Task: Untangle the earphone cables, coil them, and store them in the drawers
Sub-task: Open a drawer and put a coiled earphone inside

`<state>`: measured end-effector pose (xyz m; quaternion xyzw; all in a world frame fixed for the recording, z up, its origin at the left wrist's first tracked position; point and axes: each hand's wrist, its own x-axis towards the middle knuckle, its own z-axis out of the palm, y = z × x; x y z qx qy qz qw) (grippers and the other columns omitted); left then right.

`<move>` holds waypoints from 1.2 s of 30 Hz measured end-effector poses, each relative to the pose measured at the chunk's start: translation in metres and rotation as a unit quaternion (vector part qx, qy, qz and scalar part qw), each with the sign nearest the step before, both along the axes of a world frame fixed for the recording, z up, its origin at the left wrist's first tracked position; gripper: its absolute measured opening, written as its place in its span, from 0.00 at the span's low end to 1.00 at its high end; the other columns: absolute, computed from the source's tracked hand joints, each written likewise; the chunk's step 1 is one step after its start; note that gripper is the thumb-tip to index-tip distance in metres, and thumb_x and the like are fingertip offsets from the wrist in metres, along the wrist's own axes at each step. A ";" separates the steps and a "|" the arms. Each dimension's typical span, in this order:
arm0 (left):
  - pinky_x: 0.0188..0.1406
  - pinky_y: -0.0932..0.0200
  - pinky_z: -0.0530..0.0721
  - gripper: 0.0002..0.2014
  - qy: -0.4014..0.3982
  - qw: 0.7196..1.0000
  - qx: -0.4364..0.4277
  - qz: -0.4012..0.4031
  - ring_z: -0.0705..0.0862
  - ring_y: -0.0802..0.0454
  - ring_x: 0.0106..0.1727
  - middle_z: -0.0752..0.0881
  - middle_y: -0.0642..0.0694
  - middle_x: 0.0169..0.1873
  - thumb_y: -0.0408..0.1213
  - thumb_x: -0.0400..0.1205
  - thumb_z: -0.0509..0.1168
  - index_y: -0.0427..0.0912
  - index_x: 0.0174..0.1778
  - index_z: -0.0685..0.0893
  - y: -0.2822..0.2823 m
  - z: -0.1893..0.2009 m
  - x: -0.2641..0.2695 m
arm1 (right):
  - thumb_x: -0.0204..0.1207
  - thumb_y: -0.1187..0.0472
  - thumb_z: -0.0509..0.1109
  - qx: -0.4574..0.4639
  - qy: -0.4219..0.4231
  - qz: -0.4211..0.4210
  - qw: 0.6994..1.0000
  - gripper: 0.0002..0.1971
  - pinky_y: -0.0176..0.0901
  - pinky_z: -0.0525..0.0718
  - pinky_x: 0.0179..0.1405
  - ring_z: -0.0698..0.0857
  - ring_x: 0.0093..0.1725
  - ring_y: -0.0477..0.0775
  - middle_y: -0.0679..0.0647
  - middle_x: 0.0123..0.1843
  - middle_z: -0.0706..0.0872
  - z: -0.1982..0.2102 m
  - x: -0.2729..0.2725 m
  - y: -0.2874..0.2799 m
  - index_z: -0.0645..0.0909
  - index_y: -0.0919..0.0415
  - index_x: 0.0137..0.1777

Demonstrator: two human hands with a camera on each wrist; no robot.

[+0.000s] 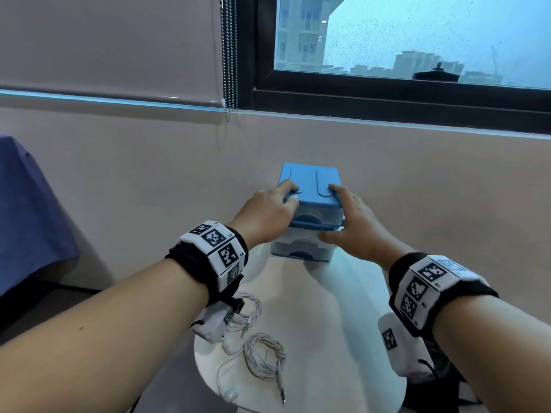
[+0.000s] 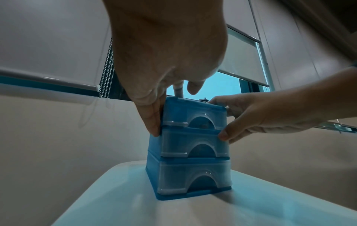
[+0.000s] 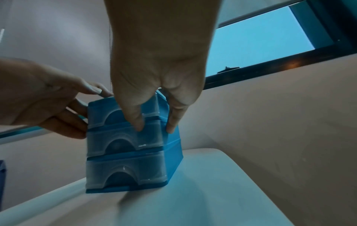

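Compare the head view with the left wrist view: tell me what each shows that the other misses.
Only the head view shows the white earphone cables lying on the round white table, near the person, and the cabinet's blue top. Only the left wrist view shows all three drawer fronts, shut: top drawer, middle drawer, bottom drawer. Both show the blue drawer cabinet held by the left hand and the right hand.

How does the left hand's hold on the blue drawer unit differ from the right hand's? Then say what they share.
The left hand grips the drawer unit by its left side; the right hand grips its right side. The left thumb runs down the left front corner; the right thumb crosses the top drawer front, tip on the middle drawer. Shared: both rest fingers on the unit's blue top.
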<state>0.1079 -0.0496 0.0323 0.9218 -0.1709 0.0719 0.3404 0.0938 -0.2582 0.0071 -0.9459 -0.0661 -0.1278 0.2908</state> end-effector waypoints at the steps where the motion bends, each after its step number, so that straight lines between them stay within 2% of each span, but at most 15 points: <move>1: 0.50 0.51 0.77 0.17 0.003 1.000 -0.003 0.000 0.83 0.40 0.53 0.86 0.42 0.54 0.49 0.91 0.53 0.58 0.74 0.78 0.000 0.001 -0.001 | 0.67 0.56 0.80 -0.010 -0.011 -0.013 1.000 0.45 0.62 0.83 0.67 0.79 0.66 0.61 0.53 0.78 0.72 0.001 0.002 0.003 0.61 0.45 0.83; 5: 0.49 0.52 0.78 0.16 -0.001 1.000 0.000 0.003 0.84 0.42 0.51 0.87 0.44 0.52 0.48 0.91 0.55 0.57 0.72 0.79 0.001 0.004 -0.002 | 0.69 0.60 0.81 -0.031 -0.052 -0.050 0.997 0.38 0.61 0.84 0.63 0.81 0.63 0.63 0.55 0.70 0.80 -0.001 0.004 0.011 0.68 0.53 0.77; 7: 0.46 0.52 0.77 0.15 -0.005 1.000 0.000 0.010 0.84 0.43 0.48 0.87 0.46 0.47 0.48 0.90 0.55 0.56 0.70 0.80 0.001 0.005 -0.004 | 0.69 0.60 0.81 -0.038 -0.053 -0.057 0.996 0.37 0.60 0.84 0.62 0.81 0.63 0.63 0.55 0.69 0.80 -0.003 0.001 0.014 0.68 0.54 0.76; 9: 0.40 0.52 0.73 0.14 -0.003 1.000 0.004 0.019 0.81 0.44 0.44 0.82 0.50 0.39 0.49 0.90 0.54 0.56 0.67 0.81 0.001 0.006 -0.007 | 0.70 0.61 0.81 -0.042 -0.047 -0.056 0.996 0.36 0.55 0.83 0.59 0.80 0.62 0.60 0.54 0.69 0.79 -0.004 -0.004 0.016 0.68 0.54 0.76; 11: 0.38 0.52 0.70 0.13 0.004 1.000 0.008 0.025 0.79 0.44 0.42 0.79 0.52 0.35 0.51 0.90 0.54 0.56 0.64 0.81 0.002 0.008 -0.013 | 0.71 0.60 0.81 -0.044 -0.045 -0.049 0.997 0.35 0.50 0.80 0.57 0.79 0.62 0.59 0.53 0.70 0.78 -0.003 -0.010 0.016 0.68 0.54 0.75; 15: 0.45 0.51 0.76 0.15 0.026 1.000 0.003 0.016 0.83 0.43 0.48 0.83 0.49 0.43 0.52 0.91 0.53 0.59 0.69 0.80 0.010 0.013 -0.019 | 0.77 0.53 0.76 -0.077 -0.059 -0.038 0.995 0.26 0.48 0.76 0.54 0.80 0.61 0.61 0.54 0.70 0.77 0.004 -0.021 0.020 0.71 0.58 0.69; 17: 0.45 0.51 0.83 0.15 0.065 0.991 -0.111 0.037 0.86 0.44 0.48 0.84 0.48 0.51 0.52 0.91 0.54 0.61 0.71 0.77 0.017 0.013 -0.022 | 0.81 0.49 0.72 -0.087 -0.061 -0.035 0.994 0.22 0.49 0.75 0.55 0.81 0.63 0.62 0.55 0.72 0.76 0.008 -0.024 0.021 0.71 0.58 0.68; 19: 0.38 0.53 0.83 0.13 0.107 0.957 -0.255 0.085 0.84 0.45 0.41 0.82 0.48 0.52 0.52 0.90 0.56 0.58 0.70 0.74 0.021 0.012 -0.028 | 0.83 0.48 0.71 -0.085 -0.057 -0.029 0.994 0.21 0.50 0.75 0.57 0.81 0.64 0.63 0.55 0.75 0.75 0.010 -0.027 0.021 0.71 0.58 0.68; 22: 0.27 0.58 0.73 0.16 0.224 0.902 -0.345 0.129 0.75 0.49 0.32 0.78 0.43 0.47 0.54 0.89 0.58 0.49 0.68 0.71 0.015 -0.002 -0.044 | 0.84 0.47 0.70 -0.090 -0.050 -0.025 0.994 0.21 0.51 0.77 0.57 0.81 0.63 0.63 0.52 0.72 0.76 0.011 -0.028 0.019 0.70 0.57 0.68; 24: 0.21 0.62 0.74 0.21 0.367 0.840 -0.387 0.105 0.76 0.48 0.27 0.80 0.40 0.44 0.56 0.89 0.57 0.44 0.69 0.75 0.002 -0.015 -0.055 | 0.84 0.46 0.69 -0.097 -0.050 -0.030 0.994 0.20 0.54 0.80 0.57 0.82 0.62 0.63 0.51 0.70 0.76 0.012 -0.030 0.021 0.70 0.56 0.67; 26: 0.20 0.61 0.79 0.25 0.452 0.776 -0.434 0.071 0.83 0.44 0.26 0.84 0.36 0.46 0.57 0.88 0.56 0.41 0.69 0.81 -0.013 -0.024 -0.062 | 0.84 0.45 0.68 -0.112 -0.046 -0.040 0.992 0.20 0.54 0.81 0.51 0.83 0.60 0.63 0.49 0.70 0.76 0.014 -0.032 0.021 0.69 0.55 0.68; 29: 0.22 0.55 0.85 0.25 0.456 0.735 -0.493 0.090 0.90 0.36 0.35 0.89 0.31 0.57 0.57 0.88 0.58 0.41 0.68 0.83 -0.031 -0.031 -0.062 | 0.85 0.44 0.67 -0.132 -0.041 -0.043 0.990 0.20 0.50 0.75 0.45 0.83 0.59 0.62 0.49 0.71 0.75 0.016 -0.035 0.019 0.69 0.54 0.68; 31: 0.24 0.51 0.88 0.21 0.439 0.704 -0.547 0.107 0.91 0.32 0.41 0.89 0.29 0.60 0.55 0.88 0.60 0.41 0.66 0.82 -0.040 -0.032 -0.061 | 0.84 0.43 0.68 -0.133 -0.041 -0.038 0.989 0.22 0.50 0.75 0.44 0.84 0.59 0.61 0.49 0.73 0.75 0.016 -0.035 0.018 0.68 0.54 0.69; 33: 0.24 0.52 0.88 0.19 0.418 0.673 -0.599 0.114 0.89 0.34 0.43 0.88 0.30 0.61 0.50 0.88 0.60 0.41 0.65 0.83 -0.046 -0.031 -0.061 | 0.79 0.40 0.72 -0.142 -0.032 -0.027 0.989 0.29 0.50 0.75 0.44 0.83 0.60 0.60 0.50 0.75 0.72 0.016 -0.035 0.018 0.67 0.54 0.70; 36: 0.21 0.55 0.87 0.20 0.404 0.616 -0.668 0.106 0.87 0.37 0.39 0.88 0.32 0.55 0.47 0.89 0.58 0.38 0.65 0.85 -0.052 -0.030 -0.062 | 0.72 0.39 0.79 -0.179 -0.019 -0.031 0.983 0.36 0.52 0.77 0.41 0.84 0.58 0.62 0.54 0.76 0.69 0.014 -0.032 0.019 0.64 0.55 0.69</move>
